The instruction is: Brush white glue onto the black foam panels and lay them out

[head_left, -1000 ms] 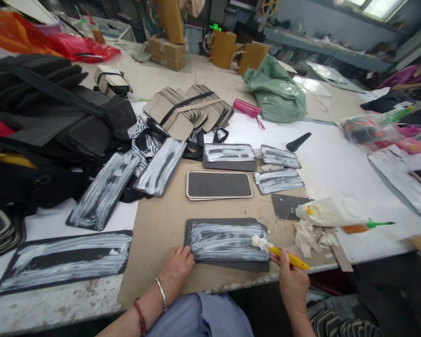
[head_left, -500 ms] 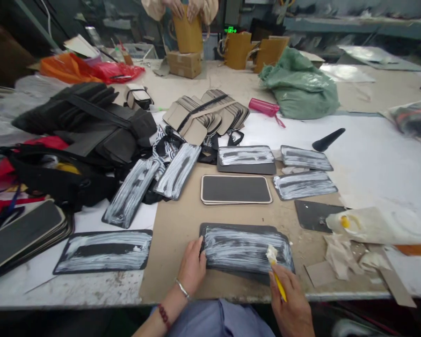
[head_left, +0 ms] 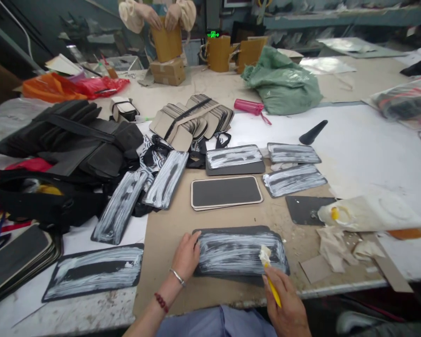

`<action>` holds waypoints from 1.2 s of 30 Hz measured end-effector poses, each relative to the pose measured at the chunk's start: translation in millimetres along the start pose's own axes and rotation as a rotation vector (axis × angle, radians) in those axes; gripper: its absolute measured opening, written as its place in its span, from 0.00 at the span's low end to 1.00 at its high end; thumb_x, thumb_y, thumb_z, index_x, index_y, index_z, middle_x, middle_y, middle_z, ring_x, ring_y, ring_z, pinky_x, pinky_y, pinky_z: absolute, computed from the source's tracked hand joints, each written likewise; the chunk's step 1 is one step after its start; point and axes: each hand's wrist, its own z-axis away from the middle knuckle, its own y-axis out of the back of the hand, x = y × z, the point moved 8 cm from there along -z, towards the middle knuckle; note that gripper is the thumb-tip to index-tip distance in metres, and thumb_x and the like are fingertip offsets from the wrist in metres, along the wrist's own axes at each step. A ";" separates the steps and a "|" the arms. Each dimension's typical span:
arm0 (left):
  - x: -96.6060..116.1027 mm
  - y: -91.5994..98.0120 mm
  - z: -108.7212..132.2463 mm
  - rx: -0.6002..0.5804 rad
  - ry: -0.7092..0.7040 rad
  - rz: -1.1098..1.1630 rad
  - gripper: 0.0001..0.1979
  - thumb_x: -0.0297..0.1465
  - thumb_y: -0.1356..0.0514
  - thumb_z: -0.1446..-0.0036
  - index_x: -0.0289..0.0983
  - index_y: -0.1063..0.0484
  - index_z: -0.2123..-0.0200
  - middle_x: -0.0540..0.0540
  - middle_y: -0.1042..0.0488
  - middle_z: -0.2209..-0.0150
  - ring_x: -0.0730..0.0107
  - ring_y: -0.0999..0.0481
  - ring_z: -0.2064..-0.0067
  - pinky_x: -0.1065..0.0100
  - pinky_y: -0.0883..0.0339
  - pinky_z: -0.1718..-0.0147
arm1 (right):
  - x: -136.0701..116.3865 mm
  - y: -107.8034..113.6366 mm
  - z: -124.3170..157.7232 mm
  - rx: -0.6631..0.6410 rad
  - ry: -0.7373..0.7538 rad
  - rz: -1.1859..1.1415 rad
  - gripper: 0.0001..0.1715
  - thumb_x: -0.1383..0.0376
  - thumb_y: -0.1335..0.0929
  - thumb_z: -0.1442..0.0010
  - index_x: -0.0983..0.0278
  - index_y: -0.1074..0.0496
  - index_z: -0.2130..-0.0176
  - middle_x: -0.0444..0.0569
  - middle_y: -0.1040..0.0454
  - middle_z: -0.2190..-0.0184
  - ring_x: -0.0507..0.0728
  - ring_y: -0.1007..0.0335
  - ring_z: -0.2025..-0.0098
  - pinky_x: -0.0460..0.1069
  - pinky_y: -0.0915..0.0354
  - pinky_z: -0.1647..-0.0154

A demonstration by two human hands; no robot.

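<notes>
In front of me lies a black rectangular panel (head_left: 231, 255), streaked with white paste, on top of another dark panel that shows along its edges. My left hand (head_left: 186, 255) grips its left end, fingers at the upper left corner. A yellow-handled brush (head_left: 274, 291) is held in my right hand (head_left: 286, 299). White paste clumps on its head, which touches the panel's right part. Beyond the panel sits a bare black panel with a beige border (head_left: 227, 192). A pasted panel (head_left: 94, 271) lies to the left of my left hand.
More pasted panels (head_left: 166, 180) lie around the brown board (head_left: 168, 229). At right are a paste-smeared white container (head_left: 375, 213) and scraps (head_left: 335, 248). Black bags (head_left: 91, 145) and stacked panels (head_left: 17, 262) crowd the left. Across the table, another person's hands touch a brown mug-shaped piece (head_left: 166, 44).
The camera view has shifted, so the table's things appear farther left. My left fingers sit slightly higher on the panel's end. The brush stays on the right part of the panel.
</notes>
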 end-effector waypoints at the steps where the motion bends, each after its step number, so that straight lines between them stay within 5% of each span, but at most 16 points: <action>1: 1.5 2.3 -0.1 0.018 -0.013 0.034 0.15 0.28 0.50 0.49 0.35 0.30 0.58 0.43 0.32 0.66 0.65 0.31 0.64 0.62 0.34 0.61 | 0.3 -0.1 0.9 -0.005 -0.008 0.001 0.16 0.59 0.42 0.38 0.64 0.32 0.58 0.54 0.28 0.64 0.56 0.29 0.62 0.49 0.30 0.63; 6: -9.4 1.8 -0.8 0.035 0.088 0.271 0.09 0.33 0.46 0.53 0.36 0.32 0.69 0.47 0.32 0.71 0.68 0.32 0.69 0.64 0.35 0.66 | 0.9 0.0 4.1 -0.005 -0.035 0.009 0.15 0.60 0.40 0.39 0.64 0.32 0.56 0.54 0.28 0.63 0.56 0.29 0.61 0.50 0.30 0.62; 11: -23.7 -14.2 3.7 -0.154 0.263 0.524 0.14 0.40 0.45 0.57 0.35 0.35 0.70 0.52 0.35 0.77 0.71 0.35 0.74 0.68 0.38 0.73 | 1.4 -1.1 6.4 0.001 -0.042 -0.015 0.16 0.60 0.40 0.39 0.64 0.32 0.56 0.54 0.28 0.63 0.56 0.29 0.61 0.50 0.31 0.62; 15: -17.0 -15.3 11.7 -0.277 0.151 0.413 0.12 0.40 0.48 0.54 0.36 0.36 0.77 0.52 0.38 0.78 0.71 0.37 0.73 0.68 0.40 0.71 | 6.1 -4.6 10.0 -0.015 -0.074 -0.057 0.16 0.60 0.40 0.40 0.64 0.32 0.56 0.54 0.28 0.62 0.57 0.29 0.60 0.50 0.31 0.61; 20: -23.6 -21.0 18.7 -0.284 0.161 0.273 0.09 0.34 0.52 0.54 0.39 0.47 0.82 0.55 0.47 0.82 0.72 0.40 0.76 0.71 0.45 0.75 | 8.1 4.6 3.6 0.004 -0.114 -0.145 0.15 0.60 0.38 0.41 0.63 0.30 0.57 0.53 0.28 0.63 0.56 0.29 0.61 0.50 0.31 0.60; 24: -26.9 -25.6 20.0 -0.284 0.202 0.269 0.08 0.30 0.53 0.53 0.40 0.48 0.82 0.56 0.45 0.83 0.73 0.37 0.78 0.72 0.44 0.76 | -3.2 1.8 -15.5 -0.003 -0.331 -0.368 0.13 0.59 0.37 0.43 0.63 0.28 0.62 0.52 0.27 0.65 0.56 0.29 0.63 0.51 0.31 0.61; 30: -20.8 -22.4 21.2 -0.292 0.204 0.287 0.09 0.29 0.53 0.51 0.39 0.44 0.82 0.56 0.42 0.85 0.73 0.35 0.80 0.73 0.44 0.77 | -22.5 -77.5 -19.3 -0.171 -0.883 -0.931 0.22 0.51 0.37 0.46 0.67 0.29 0.66 0.51 0.25 0.71 0.58 0.27 0.72 0.53 0.28 0.68; 33: -17.0 -19.1 21.4 -0.265 0.182 0.263 0.10 0.29 0.52 0.52 0.39 0.42 0.83 0.55 0.41 0.85 0.73 0.35 0.79 0.73 0.45 0.77 | 10.6 -85.7 -13.8 -0.085 -0.997 -0.917 0.24 0.50 0.33 0.51 0.67 0.29 0.66 0.51 0.24 0.73 0.59 0.27 0.72 0.54 0.29 0.67; 36: -16.5 -17.2 21.6 -0.228 0.167 0.236 0.09 0.28 0.52 0.53 0.39 0.40 0.82 0.54 0.39 0.84 0.72 0.34 0.77 0.74 0.45 0.76 | 63.8 -59.5 -5.8 0.089 -1.050 -0.783 0.25 0.50 0.33 0.52 0.68 0.30 0.64 0.51 0.24 0.73 0.59 0.27 0.72 0.53 0.29 0.66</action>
